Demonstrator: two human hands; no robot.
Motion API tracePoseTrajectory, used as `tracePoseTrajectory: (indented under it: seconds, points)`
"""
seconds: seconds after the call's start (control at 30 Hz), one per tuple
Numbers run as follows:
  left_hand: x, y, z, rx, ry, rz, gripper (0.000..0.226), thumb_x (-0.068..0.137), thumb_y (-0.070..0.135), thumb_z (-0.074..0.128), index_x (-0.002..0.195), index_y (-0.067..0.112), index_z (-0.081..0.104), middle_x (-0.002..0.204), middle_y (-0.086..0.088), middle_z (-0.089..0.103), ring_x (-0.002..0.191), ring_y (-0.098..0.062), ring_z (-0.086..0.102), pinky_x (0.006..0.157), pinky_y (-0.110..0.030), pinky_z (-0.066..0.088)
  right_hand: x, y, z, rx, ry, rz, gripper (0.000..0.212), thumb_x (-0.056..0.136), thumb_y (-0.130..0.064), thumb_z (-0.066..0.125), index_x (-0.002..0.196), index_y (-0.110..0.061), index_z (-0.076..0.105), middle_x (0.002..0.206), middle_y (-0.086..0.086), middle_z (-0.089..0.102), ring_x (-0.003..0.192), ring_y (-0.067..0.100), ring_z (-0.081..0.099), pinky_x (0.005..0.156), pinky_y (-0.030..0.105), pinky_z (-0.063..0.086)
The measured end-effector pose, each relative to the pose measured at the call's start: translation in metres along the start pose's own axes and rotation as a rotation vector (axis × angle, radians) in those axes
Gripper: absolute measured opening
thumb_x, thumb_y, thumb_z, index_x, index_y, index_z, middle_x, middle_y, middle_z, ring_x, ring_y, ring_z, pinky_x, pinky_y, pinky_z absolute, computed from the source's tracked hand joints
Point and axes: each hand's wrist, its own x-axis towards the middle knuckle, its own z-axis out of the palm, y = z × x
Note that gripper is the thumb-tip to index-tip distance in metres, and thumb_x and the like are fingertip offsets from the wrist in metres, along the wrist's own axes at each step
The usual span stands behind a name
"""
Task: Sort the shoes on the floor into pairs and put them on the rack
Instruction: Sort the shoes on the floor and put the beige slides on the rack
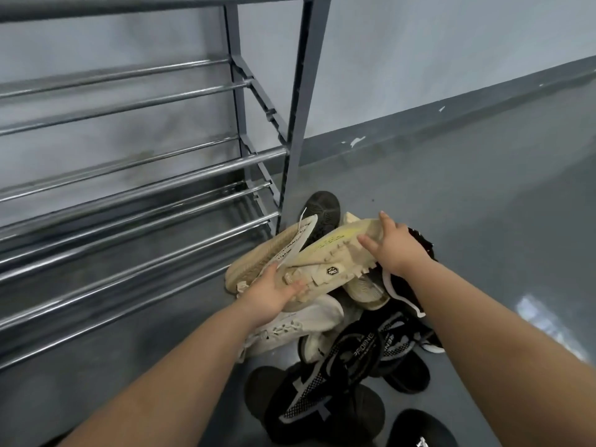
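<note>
Head view: left hand (274,293) and right hand (392,245) each grip an end of one beige sneaker (325,258). It hangs over the shoe pile (348,359) on the floor (467,221), right of the rack (135,175).

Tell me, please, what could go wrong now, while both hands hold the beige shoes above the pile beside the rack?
1. The rack has only thin round bars with gaps, so a shoe set down crooked may tip or slip through.
2. The left hand grips two beige shoes at once; one could slide out.
3. A loose lace hangs between them and may snag on a bar.
4. The right hand only steadies the sole end, a weak hold.
</note>
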Motion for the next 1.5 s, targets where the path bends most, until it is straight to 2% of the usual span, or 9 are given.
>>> tracePoseTrajectory:
  seconds: [0.33,0.47,0.57,0.77,0.93,1.07,1.2,1.37,1.5]
  points:
    - [-0.035,-0.024,-0.009,-0.294,0.011,-0.125,0.097,0.076,0.068,0.057,0.152,0.027,0.011,0.155,-0.002,0.027,0.137,-0.026,0.037,0.113,-0.043,0.031,-0.046,-0.017,-0.014,0.236,0.240,-0.173,0.040,0.096,-0.021,0.050,0.135,-0.013,0.049,0.134,0.012,0.047,0.118,0.028,0.051,0.097,0.031,0.038]
    - [-0.084,-0.027,-0.019,-0.278,-0.005,-0.096,0.086,0.075,0.075,0.047,0.146,0.028,0.032,0.142,-0.001,0.047,0.123,-0.021,0.052,0.107,-0.039,0.040,-0.094,-0.033,-0.033,0.311,0.279,-0.310,0.036,0.096,-0.022,0.052,0.132,-0.018,0.053,0.127,0.007,0.053,0.113,0.022,0.052,0.092,0.026,0.037]
    - [-0.127,-0.030,-0.031,-0.240,-0.052,-0.052,0.092,0.059,0.083,0.041,0.129,0.024,0.055,0.120,0.001,0.066,0.107,-0.017,0.063,0.099,-0.036,0.048,-0.135,-0.045,-0.051,0.323,0.285,-0.400,0.037,0.096,-0.022,0.052,0.132,-0.018,0.053,0.127,0.006,0.053,0.116,0.021,0.052,0.095,0.028,0.039]
    - [-0.221,-0.042,-0.050,-0.202,0.095,-0.029,0.054,0.087,0.066,0.035,0.111,0.027,0.063,0.109,-0.003,0.070,0.099,-0.022,0.068,0.081,-0.035,0.057,-0.209,-0.076,-0.062,0.423,0.273,-0.492,0.038,0.095,-0.019,0.054,0.133,-0.017,0.054,0.132,0.006,0.055,0.124,0.023,0.049,0.102,0.030,0.037]
    - [-0.291,-0.070,-0.062,-0.039,0.335,0.002,0.056,0.091,0.064,0.028,0.109,0.024,0.064,0.109,-0.002,0.068,0.099,-0.018,0.064,0.086,-0.031,0.054,-0.248,-0.101,-0.033,0.700,0.167,-0.446,0.043,0.092,-0.026,0.060,0.133,-0.017,0.051,0.127,0.007,0.058,0.113,0.024,0.057,0.097,0.044,0.049]
    - [-0.320,-0.095,-0.075,-0.015,0.462,-0.037,0.057,0.092,0.062,0.028,0.115,0.023,0.062,0.108,-0.001,0.066,0.094,-0.018,0.062,0.078,-0.027,0.052,-0.278,-0.123,0.005,1.023,-0.029,-0.354,0.069,0.091,-0.030,0.061,0.148,-0.018,0.025,0.118,0.006,0.057,0.089,0.017,0.061,0.091,0.045,0.053]
    - [-0.320,-0.129,-0.086,-0.140,0.530,-0.103,0.071,0.086,0.071,0.029,0.117,0.016,0.062,0.114,-0.008,0.067,0.100,-0.025,0.064,0.087,-0.037,0.054,-0.312,-0.142,0.054,1.066,-0.319,-0.273,0.087,0.084,-0.035,0.069,0.151,-0.025,0.013,0.133,0.008,0.051,0.107,0.025,0.059,0.081,0.043,0.056]
    - [-0.310,-0.171,-0.087,-0.384,0.526,-0.128,0.069,0.085,0.070,0.034,0.119,0.016,0.061,0.112,-0.009,0.068,0.098,-0.025,0.066,0.085,-0.039,0.056,-0.336,-0.180,0.101,1.109,-0.567,-0.271,0.067,0.086,-0.028,0.067,0.142,-0.019,0.031,0.113,0.001,0.057,0.104,0.022,0.062,0.088,0.053,0.053]
    - [-0.308,-0.209,-0.086,-0.450,0.454,-0.175,0.076,0.075,0.082,0.032,0.114,0.023,0.062,0.104,-0.006,0.070,0.092,-0.026,0.068,0.081,-0.040,0.057,-0.339,-0.203,0.126,1.083,-0.623,-0.282,0.050,0.088,-0.017,0.065,0.129,-0.025,0.038,0.105,0.005,0.063,0.086,0.018,0.065,0.075,0.042,0.055]
